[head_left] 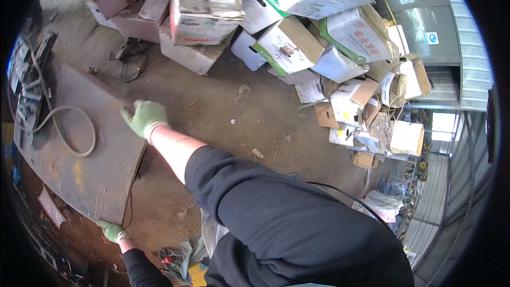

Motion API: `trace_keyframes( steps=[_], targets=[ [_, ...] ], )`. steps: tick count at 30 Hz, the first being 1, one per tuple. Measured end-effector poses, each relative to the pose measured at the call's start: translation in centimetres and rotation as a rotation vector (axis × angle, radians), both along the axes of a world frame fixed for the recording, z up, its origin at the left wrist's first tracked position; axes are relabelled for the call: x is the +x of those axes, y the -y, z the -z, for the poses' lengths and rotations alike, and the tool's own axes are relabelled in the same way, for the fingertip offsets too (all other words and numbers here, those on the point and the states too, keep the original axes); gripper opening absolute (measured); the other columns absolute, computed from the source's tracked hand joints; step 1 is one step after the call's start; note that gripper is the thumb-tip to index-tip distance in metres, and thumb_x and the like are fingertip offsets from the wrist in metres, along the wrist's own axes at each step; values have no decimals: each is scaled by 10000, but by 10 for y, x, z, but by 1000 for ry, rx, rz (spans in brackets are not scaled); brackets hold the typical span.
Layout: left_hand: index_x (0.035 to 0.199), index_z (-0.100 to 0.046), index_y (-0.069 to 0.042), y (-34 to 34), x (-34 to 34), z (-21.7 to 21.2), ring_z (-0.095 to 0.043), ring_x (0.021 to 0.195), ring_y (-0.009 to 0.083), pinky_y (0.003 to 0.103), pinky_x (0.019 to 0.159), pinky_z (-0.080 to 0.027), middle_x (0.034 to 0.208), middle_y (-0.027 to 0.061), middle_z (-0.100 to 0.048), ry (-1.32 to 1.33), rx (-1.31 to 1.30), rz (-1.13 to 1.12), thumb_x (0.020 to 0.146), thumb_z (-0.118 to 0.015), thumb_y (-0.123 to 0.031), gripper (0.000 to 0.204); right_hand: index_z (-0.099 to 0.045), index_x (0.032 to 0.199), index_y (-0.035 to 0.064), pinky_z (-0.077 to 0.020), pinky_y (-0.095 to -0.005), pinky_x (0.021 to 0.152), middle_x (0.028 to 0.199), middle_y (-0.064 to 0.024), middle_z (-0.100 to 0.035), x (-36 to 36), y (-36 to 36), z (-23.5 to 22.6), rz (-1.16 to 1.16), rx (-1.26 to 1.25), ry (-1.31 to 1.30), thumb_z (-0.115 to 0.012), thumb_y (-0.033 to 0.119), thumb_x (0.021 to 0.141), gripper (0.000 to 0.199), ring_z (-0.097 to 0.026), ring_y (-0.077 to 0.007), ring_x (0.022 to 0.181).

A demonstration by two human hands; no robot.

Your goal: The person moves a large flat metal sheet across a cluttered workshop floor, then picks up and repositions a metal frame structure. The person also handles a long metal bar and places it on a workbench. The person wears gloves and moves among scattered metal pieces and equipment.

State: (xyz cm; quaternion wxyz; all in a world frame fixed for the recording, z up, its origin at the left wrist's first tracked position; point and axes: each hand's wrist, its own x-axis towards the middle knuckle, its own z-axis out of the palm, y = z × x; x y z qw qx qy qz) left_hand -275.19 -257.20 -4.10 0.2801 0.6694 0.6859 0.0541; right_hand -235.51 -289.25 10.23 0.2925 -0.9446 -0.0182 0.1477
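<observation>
Now, probably steadying the broad brown panel [103,167], out left beneath a looped hose [95,135]: right hand [145,118] half-open near one corner, left hand [111,231] partly curled near another, no telling whether gripping. Calling next for firm, even purchase.

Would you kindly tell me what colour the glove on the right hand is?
The glove is pale green; the head view shows it.
</observation>
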Motion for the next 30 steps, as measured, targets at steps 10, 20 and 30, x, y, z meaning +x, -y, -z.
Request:
trace_keyframes(
  steps=[10, 20, 30],
  targets=[
    [1235, -711, 123, 18, -27, -1, -708, 1153, 371, 432, 1025, -526, 1229, 273, -750, -19, -41, -11, 1039, -323, -792, 1013, -744, 997, 25, -587, -540, 844, 958, -254, -768, 0, 43, 7, -88, 128, -72, -542, 585, 1010, 596, -757, -432, 934],
    [1068, -751, 73, 230, -65, -35, -701, 1053, 497, 549, 933, -523, 1015, 334, -740, -143, 125, -89, 1066, -213, -748, 982, -766, 1028, 48, -574, -571, 881, 1004, -253, -772, -61, 165, 0, -205, -71, -27, -500, 654, 998, 662, -746, -459, 995],
    [1264, -705, -13, 433, -108, -111, -680, 1193, 477, 551, 1032, -523, 1218, 318, -720, -102, -39, -309, 1068, -311, -672, 793, -767, 1112, 30, -553, -580, 942, 1076, -297, -754, -149, 319, 14, -215, -188, 67, -424, 692, 1028, 750, -719, -487, 1071]
  ],
)
